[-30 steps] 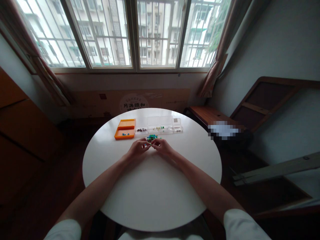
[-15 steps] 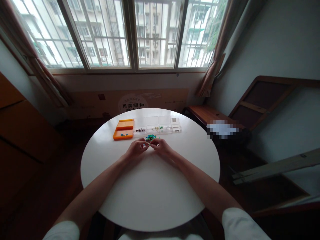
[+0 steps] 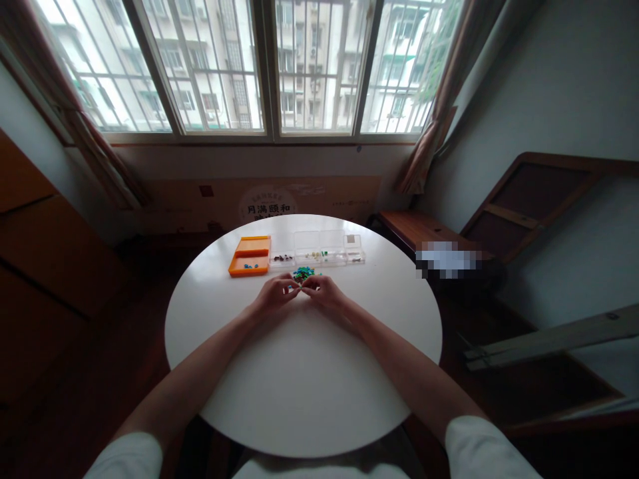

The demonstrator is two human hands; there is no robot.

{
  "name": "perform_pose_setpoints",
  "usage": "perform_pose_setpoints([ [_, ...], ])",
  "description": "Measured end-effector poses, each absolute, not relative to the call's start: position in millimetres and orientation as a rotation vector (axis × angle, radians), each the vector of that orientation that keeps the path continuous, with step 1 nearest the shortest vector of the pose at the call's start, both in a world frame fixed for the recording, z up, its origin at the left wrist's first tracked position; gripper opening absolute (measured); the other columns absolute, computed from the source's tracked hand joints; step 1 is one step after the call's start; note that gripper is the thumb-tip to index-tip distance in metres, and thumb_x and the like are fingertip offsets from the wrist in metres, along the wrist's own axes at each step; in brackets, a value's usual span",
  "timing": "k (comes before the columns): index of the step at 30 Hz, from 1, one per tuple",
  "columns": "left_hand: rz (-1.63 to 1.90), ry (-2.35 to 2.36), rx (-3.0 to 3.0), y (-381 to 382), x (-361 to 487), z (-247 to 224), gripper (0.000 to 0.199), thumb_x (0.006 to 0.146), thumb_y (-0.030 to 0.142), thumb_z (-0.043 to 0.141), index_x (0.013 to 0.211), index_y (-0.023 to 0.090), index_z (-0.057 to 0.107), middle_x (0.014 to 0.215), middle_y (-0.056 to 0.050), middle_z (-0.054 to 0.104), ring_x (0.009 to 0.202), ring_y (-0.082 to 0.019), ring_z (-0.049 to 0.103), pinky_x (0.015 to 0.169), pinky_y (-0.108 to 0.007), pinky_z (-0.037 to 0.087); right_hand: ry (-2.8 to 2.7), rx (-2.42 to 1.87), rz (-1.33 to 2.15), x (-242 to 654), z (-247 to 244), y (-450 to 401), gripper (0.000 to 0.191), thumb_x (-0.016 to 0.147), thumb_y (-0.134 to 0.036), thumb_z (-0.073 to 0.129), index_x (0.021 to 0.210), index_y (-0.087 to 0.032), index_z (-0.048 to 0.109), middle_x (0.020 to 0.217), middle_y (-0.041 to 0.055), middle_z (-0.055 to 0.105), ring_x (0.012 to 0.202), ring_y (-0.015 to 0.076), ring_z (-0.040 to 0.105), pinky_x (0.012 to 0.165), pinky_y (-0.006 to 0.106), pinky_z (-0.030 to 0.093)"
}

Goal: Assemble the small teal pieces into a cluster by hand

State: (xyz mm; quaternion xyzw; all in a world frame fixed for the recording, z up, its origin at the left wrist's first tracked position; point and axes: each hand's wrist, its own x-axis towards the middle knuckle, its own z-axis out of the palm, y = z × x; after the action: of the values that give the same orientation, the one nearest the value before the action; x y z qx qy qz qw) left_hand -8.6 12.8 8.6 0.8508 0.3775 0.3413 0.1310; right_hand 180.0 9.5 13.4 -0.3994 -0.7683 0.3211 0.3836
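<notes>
My left hand (image 3: 275,293) and my right hand (image 3: 323,291) meet fingertip to fingertip over the white round table (image 3: 304,386). Both are pinched around something too small to make out. Just beyond the fingers lies a pile of small blue, green and dark pieces (image 3: 304,273). An open orange box (image 3: 249,257) with a few blue pieces inside stands to the left of the pile. Clear plastic boxes (image 3: 319,255) with open lids form a row behind the pile, holding small dark, cream and green pieces.
A low wooden bench (image 3: 414,229) stands beyond the table's right side, with a blurred pale patch on it. A large cardboard panel (image 3: 200,199) leans below the window. Curtains hang on both sides.
The whole view has shifted slightly, so the table and boxes appear a little further right. Both hands remain together at the pile's near edge, and the fingertips have moved only slightly.
</notes>
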Motion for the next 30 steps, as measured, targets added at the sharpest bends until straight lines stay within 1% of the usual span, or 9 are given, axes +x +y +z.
perform_pose_setpoints([
  [15, 0.979, 1.083, 2.488, 11.5, -8.7, 9.6, 0.018, 0.082, 0.030, 0.056, 0.083, 0.020, 0.071, 0.077, -0.001, 0.061, 0.055, -0.006, 0.051, 0.053, -0.017, 0.040, -1.956, -1.001, 0.835, 182.0, 9.9, 12.0, 0.015, 0.073, -0.023, 0.059, 0.076, -0.010, 0.067, 0.063, 0.0033, 0.062, 0.057, 0.0108, 0.052, 0.054, 0.021, 0.039],
  [20, 0.992, 1.085, 2.495, 13.1, -9.2, 7.4, 0.014, 0.080, 0.025, 0.057, 0.082, 0.020, 0.070, 0.079, 0.000, 0.061, 0.055, -0.005, 0.051, 0.054, -0.017, 0.040, -1.953, -0.982, 0.860, 182.7, 8.3, 13.3, 0.016, 0.073, -0.023, 0.059, 0.078, -0.011, 0.067, 0.063, 0.0027, 0.062, 0.056, 0.0106, 0.052, 0.055, 0.022, 0.039],
  [25, 0.984, 1.120, 2.507, 11.9, -9.0, 9.1, 0.014, 0.079, 0.022, 0.057, 0.083, 0.021, 0.070, 0.082, -0.001, 0.061, 0.059, -0.006, 0.053, 0.056, -0.016, 0.040, -1.959, -0.980, 0.861, 182.2, 10.7, 11.8, 0.014, 0.073, -0.023, 0.058, 0.077, -0.012, 0.066, 0.065, 0.0026, 0.062, 0.058, 0.0107, 0.052, 0.056, 0.022, 0.040],
  [30, 0.989, 1.115, 2.495, 11.8, -8.4, 8.9, 0.013, 0.078, 0.021, 0.058, 0.083, 0.020, 0.070, 0.080, -0.001, 0.061, 0.056, -0.006, 0.051, 0.054, -0.017, 0.040, -1.946, -0.983, 0.895, 181.9, 11.4, 11.9, 0.014, 0.072, -0.024, 0.059, 0.076, -0.011, 0.066, 0.063, 0.0023, 0.061, 0.057, 0.0107, 0.051, 0.054, 0.022, 0.039],
])
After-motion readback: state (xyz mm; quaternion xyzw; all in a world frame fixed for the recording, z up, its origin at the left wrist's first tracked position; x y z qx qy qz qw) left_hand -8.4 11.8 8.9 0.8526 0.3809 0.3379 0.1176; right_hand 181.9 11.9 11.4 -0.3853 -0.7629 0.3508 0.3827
